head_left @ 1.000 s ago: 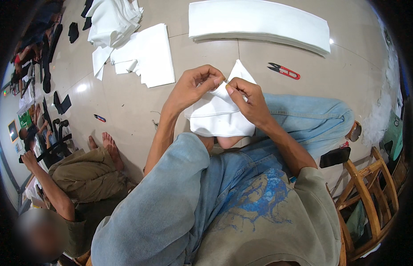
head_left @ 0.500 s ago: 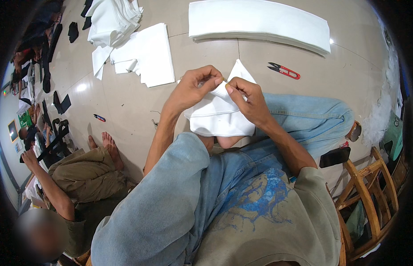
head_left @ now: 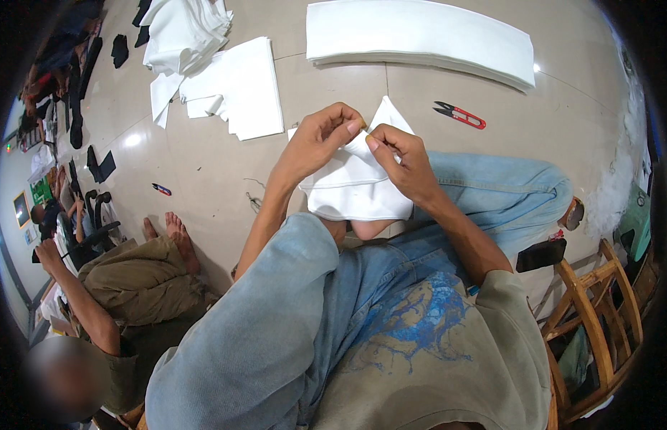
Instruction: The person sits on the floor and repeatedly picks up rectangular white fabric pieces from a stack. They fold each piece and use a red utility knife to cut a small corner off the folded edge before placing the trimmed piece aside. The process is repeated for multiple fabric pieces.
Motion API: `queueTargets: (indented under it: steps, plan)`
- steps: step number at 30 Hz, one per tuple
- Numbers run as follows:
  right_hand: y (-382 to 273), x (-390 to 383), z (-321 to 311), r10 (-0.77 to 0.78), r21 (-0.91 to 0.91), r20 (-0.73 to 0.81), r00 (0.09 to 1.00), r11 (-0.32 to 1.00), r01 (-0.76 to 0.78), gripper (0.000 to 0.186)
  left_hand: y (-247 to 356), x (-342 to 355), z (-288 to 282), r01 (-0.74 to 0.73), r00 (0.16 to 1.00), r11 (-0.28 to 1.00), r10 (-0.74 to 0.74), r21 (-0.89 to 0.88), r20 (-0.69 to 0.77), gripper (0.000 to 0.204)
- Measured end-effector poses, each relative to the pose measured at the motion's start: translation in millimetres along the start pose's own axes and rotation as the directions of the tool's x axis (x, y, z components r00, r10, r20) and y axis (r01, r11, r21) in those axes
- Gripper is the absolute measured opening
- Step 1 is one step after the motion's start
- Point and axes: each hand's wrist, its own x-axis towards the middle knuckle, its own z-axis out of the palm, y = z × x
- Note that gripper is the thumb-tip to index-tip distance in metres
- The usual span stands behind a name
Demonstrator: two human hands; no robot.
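Note:
A folded piece of white fabric (head_left: 351, 190) lies across my raised knee, one corner pointing away from me. My left hand (head_left: 320, 136) pinches its upper edge from the left. My right hand (head_left: 403, 159) grips the same edge from the right, fingertips almost meeting those of the left. My legs in light blue jeans (head_left: 491, 190) stretch out on the tiled floor beneath.
Red-handled thread snips (head_left: 459, 115) lie on the floor beyond my hands. A long stack of white fabric (head_left: 419, 36) sits at the top, smaller white pieces (head_left: 233, 89) top left. Another person (head_left: 125, 287) sits at lower left. A wooden chair (head_left: 598, 315) stands at right.
Both hands stay on the fabric's top edge; the fingertips have closed in toward each other slightly. Nothing else has moved.

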Motion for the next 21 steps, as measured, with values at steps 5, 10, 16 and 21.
queueTargets:
  steps: [5,10,16,21]
  plan:
    - [0.5,-0.3,-0.8,0.005,-0.012,0.009,1.000,1.000,-0.005,0.021,-3.3,-0.6,-4.5,0.004,0.999,1.000,-0.005,0.026,0.041,0.020]
    - [-0.4,0.1,-0.5,-0.016,-0.003,0.006,1.000,1.000,0.016,0.021,-7.0,0.9,-6.2,0.001,0.998,0.998,-0.005,0.060,0.070,0.021]
    - [-1.0,0.0,-1.8,0.007,-0.033,0.019,1.000,0.999,-0.006,0.021,-14.8,3.7,-0.1,-0.055,0.998,0.996,0.052,-0.065,-0.047,0.020]
    - [-2.3,0.3,-0.9,0.014,-0.011,0.012,1.000,1.000,-0.014,0.020,-5.9,0.5,-6.0,0.008,0.998,1.000,-0.008,-0.007,0.058,0.024]
